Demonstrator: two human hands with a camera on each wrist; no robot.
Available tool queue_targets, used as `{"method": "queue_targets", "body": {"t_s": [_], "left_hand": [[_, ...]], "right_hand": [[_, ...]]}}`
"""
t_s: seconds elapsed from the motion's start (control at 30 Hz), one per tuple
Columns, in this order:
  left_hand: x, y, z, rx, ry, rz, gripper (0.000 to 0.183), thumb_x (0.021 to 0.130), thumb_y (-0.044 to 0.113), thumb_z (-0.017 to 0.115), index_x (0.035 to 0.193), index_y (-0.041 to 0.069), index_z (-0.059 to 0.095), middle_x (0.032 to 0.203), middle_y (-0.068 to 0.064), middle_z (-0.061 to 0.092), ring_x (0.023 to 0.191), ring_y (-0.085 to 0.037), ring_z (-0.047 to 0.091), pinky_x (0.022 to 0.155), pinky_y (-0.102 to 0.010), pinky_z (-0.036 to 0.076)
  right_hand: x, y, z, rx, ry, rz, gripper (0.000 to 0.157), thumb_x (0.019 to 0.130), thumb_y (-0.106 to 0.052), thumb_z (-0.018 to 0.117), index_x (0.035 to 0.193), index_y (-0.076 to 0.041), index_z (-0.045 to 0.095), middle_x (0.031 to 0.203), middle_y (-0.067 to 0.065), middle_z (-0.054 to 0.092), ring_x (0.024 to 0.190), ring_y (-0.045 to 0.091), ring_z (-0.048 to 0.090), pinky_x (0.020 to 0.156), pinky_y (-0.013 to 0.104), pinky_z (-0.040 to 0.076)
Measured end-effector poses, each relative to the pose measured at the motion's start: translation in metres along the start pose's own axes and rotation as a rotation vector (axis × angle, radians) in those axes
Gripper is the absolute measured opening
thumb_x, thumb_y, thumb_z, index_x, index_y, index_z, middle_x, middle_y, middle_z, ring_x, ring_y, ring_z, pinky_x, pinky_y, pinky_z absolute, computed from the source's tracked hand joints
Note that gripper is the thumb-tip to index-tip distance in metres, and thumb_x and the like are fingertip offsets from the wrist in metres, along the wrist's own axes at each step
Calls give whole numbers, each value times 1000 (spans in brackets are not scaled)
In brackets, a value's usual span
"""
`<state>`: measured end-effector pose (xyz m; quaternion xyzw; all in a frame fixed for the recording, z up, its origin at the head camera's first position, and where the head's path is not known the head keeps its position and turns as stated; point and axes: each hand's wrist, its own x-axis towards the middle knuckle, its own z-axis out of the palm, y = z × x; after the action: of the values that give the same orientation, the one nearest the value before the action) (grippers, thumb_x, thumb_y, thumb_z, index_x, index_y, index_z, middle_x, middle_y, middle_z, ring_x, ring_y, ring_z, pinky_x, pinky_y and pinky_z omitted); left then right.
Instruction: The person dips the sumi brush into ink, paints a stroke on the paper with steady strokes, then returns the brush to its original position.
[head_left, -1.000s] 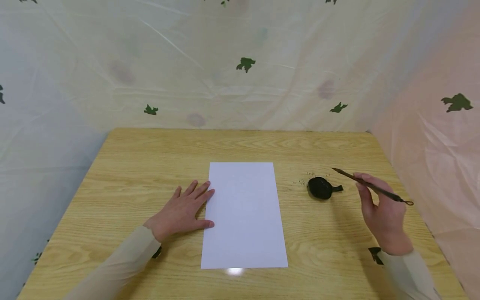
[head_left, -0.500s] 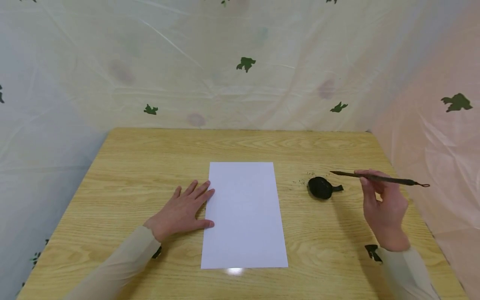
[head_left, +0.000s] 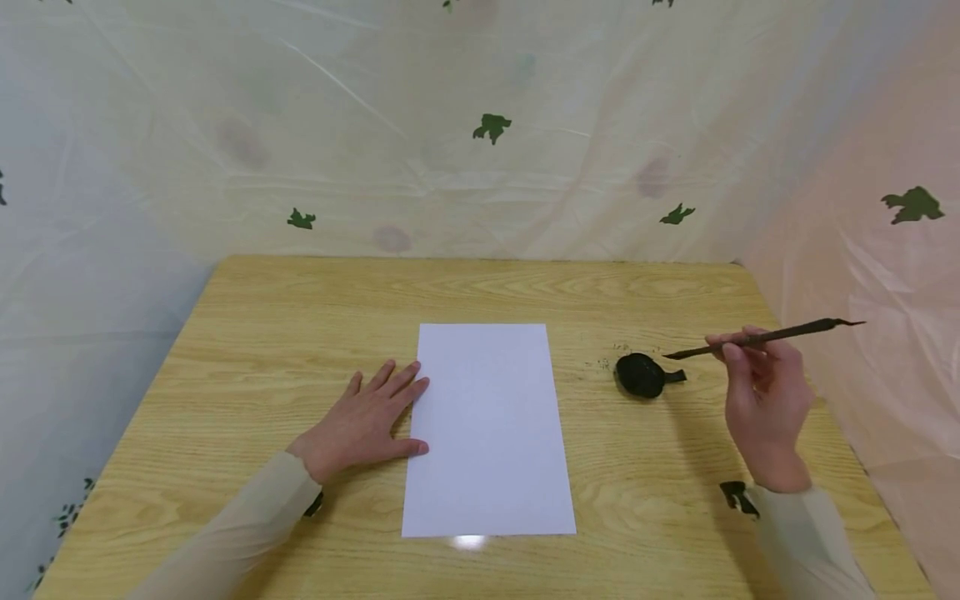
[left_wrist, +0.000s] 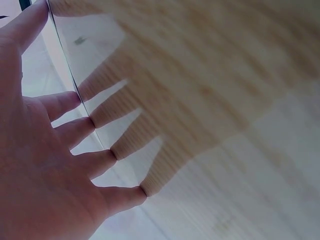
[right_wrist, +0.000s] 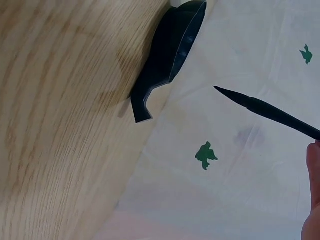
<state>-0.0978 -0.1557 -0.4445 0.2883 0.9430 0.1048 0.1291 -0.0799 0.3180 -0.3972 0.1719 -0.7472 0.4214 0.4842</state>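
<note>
- Right hand (head_left: 771,404) pinches the brush (head_left: 797,330) — tail now raised, tip lower, near the black dish (head_left: 640,376).
- Left hand (head_left: 360,427), fingers spread, unmoved on the paper (head_left: 491,433).

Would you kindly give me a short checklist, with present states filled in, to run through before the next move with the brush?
1. Paper steadied: ok; the left hand has its thumb and some fingertips on the left edge.
2. Paper unmarked: ok; no strokes show.
3. Brush gripped: ok; the right hand pinches it.
4. Brush tip in the black dish: not ok; the right wrist view shows a gap between them.
5. Ink in the dish: cannot tell; its inside is too dark.
6. Table clean beside the dish: not ok; dark specks lie there.
</note>
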Motion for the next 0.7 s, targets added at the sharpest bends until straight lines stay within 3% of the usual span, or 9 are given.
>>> {"method": "queue_targets", "body": {"t_s": [0.37, 0.7], "left_hand": [[1, 0, -1, -6, 4, 5, 92, 92, 64, 67, 162, 12, 36, 172, -8, 22, 156, -43, 16, 114, -76, 18], [1, -1, -1, -10, 1, 3, 92, 92, 64, 67, 162, 12, 36, 172, -8, 22, 156, -43, 16, 114, -77, 18]], "right_hand": [[4, 3, 8, -2, -8, 62, 25, 94, 21, 59, 118, 22, 57, 99, 33, 69, 95, 3, 72, 84, 15, 55], [0, 10, 9, -86, -49, 106, 28, 94, 19, 61, 121, 19, 59, 100, 33, 69, 96, -3, 70, 84, 12, 53]]}}
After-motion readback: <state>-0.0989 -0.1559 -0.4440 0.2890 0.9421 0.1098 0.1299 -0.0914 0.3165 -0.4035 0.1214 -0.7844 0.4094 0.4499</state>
